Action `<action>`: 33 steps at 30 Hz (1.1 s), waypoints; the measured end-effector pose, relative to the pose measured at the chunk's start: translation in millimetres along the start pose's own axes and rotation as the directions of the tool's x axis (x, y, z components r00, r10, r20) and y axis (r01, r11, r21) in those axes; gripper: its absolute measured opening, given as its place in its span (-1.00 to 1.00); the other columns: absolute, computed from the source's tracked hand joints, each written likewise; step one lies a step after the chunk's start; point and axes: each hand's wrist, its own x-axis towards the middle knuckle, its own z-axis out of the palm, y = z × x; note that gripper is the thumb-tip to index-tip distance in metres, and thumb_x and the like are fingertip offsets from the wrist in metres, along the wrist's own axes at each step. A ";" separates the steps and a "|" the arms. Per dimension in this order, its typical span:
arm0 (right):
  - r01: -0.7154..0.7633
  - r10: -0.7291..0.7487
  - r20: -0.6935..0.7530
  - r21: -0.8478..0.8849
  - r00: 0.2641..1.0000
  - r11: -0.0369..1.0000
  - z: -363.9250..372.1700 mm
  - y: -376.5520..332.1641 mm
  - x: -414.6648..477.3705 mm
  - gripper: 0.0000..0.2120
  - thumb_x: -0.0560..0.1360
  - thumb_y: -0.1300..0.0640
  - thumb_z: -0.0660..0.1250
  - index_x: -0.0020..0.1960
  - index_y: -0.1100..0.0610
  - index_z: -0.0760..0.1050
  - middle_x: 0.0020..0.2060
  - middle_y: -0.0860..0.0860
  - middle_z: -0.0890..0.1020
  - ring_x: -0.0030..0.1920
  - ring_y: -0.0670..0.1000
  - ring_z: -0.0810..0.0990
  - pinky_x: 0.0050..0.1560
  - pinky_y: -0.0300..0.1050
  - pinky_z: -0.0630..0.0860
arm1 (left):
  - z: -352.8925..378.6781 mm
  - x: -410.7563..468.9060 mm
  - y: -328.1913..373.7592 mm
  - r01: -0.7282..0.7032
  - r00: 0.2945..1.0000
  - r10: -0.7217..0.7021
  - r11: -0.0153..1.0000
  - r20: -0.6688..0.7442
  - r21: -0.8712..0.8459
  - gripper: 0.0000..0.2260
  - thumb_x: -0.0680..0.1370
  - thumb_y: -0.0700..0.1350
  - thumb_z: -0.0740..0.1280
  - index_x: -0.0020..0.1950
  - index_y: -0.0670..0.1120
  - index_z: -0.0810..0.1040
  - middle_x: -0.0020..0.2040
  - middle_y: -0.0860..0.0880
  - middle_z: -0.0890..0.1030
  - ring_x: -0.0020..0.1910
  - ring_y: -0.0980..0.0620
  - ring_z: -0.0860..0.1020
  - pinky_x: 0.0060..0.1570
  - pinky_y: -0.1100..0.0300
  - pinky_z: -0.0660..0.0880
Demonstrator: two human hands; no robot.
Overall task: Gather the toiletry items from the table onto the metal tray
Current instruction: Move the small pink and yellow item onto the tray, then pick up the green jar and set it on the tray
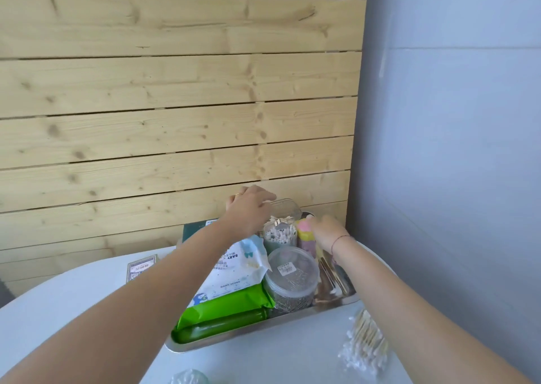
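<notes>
Cotton swabs in a loose bundle lie on the white table nearest the person, just outside the near right corner of the metal tray. A crumpled clear plastic thing shows at the bottom edge, too cut off to name. On the tray, from the near rim back, lie a green wipes pack, a white baby wipes pack partly on top of it, and beside them a round lidded tub of small metal pieces. Behind these stands a clear swab jar with its lid raised. The left hand lies over that lid; whether its fingers pinch it I cannot tell. The right hand has its fingers round a pink and yellow pastel block, upright in the tray's far right corner, just beside the jar. A small printed packet lies on the table left of the tray, and a dark green box stands behind it against the wooden slat wall. The step in hand looks like settling the far items; next, the right hand must release the block and come back for the loose swabs, gripping the bundle whole.
</notes>
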 end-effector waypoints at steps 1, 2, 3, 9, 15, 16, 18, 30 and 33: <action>0.037 -0.038 -0.067 -0.018 0.997 0.999 -3.6 -5.2 -6.2 -0.51 0.60 -0.02 0.09 0.38 0.30 0.30 0.31 0.22 0.45 0.23 0.20 0.46 0.18 -0.04 0.38 | -11.3 -8.1 -9.9 0.025 0.999 -0.026 0.998 -0.021 -0.055 -0.58 0.50 -0.03 0.04 0.31 0.04 0.49 0.38 0.03 0.40 0.38 0.00 0.29 0.36 0.07 0.12; 0.085 -0.091 -0.135 -0.050 0.987 0.995 -6.5 -11.0 -12.5 -0.52 0.59 -0.01 0.10 0.39 0.28 0.29 0.33 0.21 0.43 0.28 0.21 0.43 0.23 -0.02 0.37 | -22.0 -16.0 -20.7 0.055 0.997 -0.060 0.992 -0.040 -0.113 -0.62 0.55 -0.08 0.06 0.30 0.02 0.49 0.38 0.02 0.41 0.35 -0.01 0.34 0.32 0.11 0.21; 0.152 -0.169 -0.184 -0.105 0.968 0.983 -4.2 -21.5 -22.3 -0.53 0.59 0.00 0.11 0.40 0.24 0.27 0.36 0.18 0.39 0.32 0.21 0.41 0.25 -0.02 0.35 | -33.7 -27.2 -36.5 0.099 0.992 -0.111 0.982 -0.067 -0.158 -0.65 0.58 -0.15 0.09 0.30 -0.01 0.50 0.38 0.00 0.43 0.32 -0.02 0.40 0.25 0.16 0.29; 0.557 -0.589 -0.063 -0.258 0.806 0.790 52.8 -100.0 -91.1 -0.55 0.55 0.09 0.17 0.43 0.12 0.26 0.39 0.08 0.31 0.39 0.12 0.29 0.30 -0.03 0.31 | -80.3 -93.4 -125.2 0.317 0.917 -0.372 0.899 -0.145 -0.304 -0.68 0.56 -0.24 0.15 0.24 -0.07 0.55 0.26 -0.07 0.56 0.15 -0.13 0.53 -0.03 0.22 0.40; 0.723 -0.673 0.263 -0.256 0.691 0.642 151.5 -141.2 -134.7 -0.57 0.50 0.13 0.25 0.36 0.11 0.35 0.33 0.05 0.37 0.33 0.08 0.37 0.27 -0.11 0.34 | -91.1 -162.4 -186.8 0.389 0.875 -0.461 0.852 -0.148 -0.350 -0.70 0.54 -0.27 0.19 0.25 -0.13 0.53 0.19 -0.08 0.56 0.18 -0.06 0.49 0.06 0.21 0.37; 0.735 -0.653 0.341 -0.259 0.676 0.626 171.1 -143.1 -138.8 -0.55 0.48 0.14 0.27 0.36 0.10 0.34 0.32 0.04 0.40 0.32 0.08 0.40 0.28 -0.11 0.37 | -88.5 -173.0 -195.5 0.409 0.869 -0.474 0.849 -0.140 -0.335 -0.69 0.54 -0.26 0.20 0.26 -0.13 0.52 0.19 -0.07 0.55 0.21 -0.06 0.49 0.07 0.22 0.36; 0.764 -0.564 0.531 -0.304 0.632 0.570 210.6 -142.0 -145.4 -0.44 0.44 0.15 0.32 0.41 0.06 0.28 0.34 0.04 0.40 0.34 0.09 0.39 0.30 -0.04 0.40 | -78.7 -193.1 -211.9 0.456 0.857 -0.506 0.835 -0.103 -0.306 -0.64 0.53 -0.25 0.21 0.33 -0.11 0.46 0.25 -0.05 0.53 0.25 -0.04 0.47 0.12 0.24 0.33; 0.822 -0.323 0.767 -0.565 0.555 0.069 291.2 -134.9 -153.1 -0.43 0.45 0.34 0.24 0.41 0.04 0.26 0.26 0.14 0.33 0.31 0.20 0.33 -0.03 0.03 0.42 | -34.0 -250.5 -252.1 0.465 0.851 -0.516 0.827 -0.098 -0.315 -0.48 0.52 -0.24 0.23 0.48 -0.08 0.24 0.42 -0.08 0.34 0.39 -0.07 0.29 0.33 0.12 0.30; 0.812 -0.446 0.682 -0.530 0.580 0.245 265.9 -139.1 -160.4 -0.51 0.41 0.19 0.34 0.30 0.02 0.28 0.20 0.10 0.34 0.13 0.19 0.46 -0.15 -0.06 0.42 | -32.7 -250.7 -238.0 0.402 0.832 -0.511 0.823 -0.214 -0.402 -0.46 0.51 -0.26 0.24 0.48 -0.08 0.23 0.43 -0.07 0.31 0.41 -0.07 0.27 0.35 0.06 0.30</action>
